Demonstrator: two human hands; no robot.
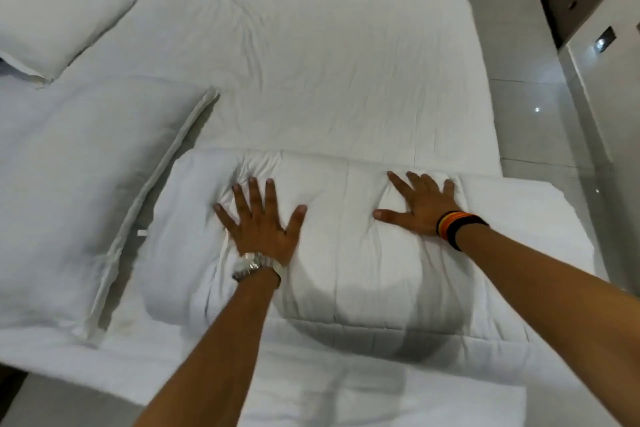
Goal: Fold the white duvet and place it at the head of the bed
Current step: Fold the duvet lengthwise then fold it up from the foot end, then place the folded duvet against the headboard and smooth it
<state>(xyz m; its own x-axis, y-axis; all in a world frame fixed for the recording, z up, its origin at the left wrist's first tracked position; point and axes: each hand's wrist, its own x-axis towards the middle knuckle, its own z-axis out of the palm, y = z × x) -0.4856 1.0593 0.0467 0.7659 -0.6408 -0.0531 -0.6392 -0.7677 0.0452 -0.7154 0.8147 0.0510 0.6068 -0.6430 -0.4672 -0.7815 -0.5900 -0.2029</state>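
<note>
The white duvet lies folded into a thick padded bundle on the near side of the bed. My left hand presses flat on its left part, fingers spread, a metal watch on the wrist. On the bundle's right part my right hand also lies flat with fingers apart, coloured bands around the wrist. Neither hand holds any fabric. A lower layer of the duvet spreads out to the right and toward me.
A large white pillow lies left of the duvet, and a second pillow sits at the far left corner. Glossy tiled floor runs along the bed's right side. Dark furniture stands at the back wall.
</note>
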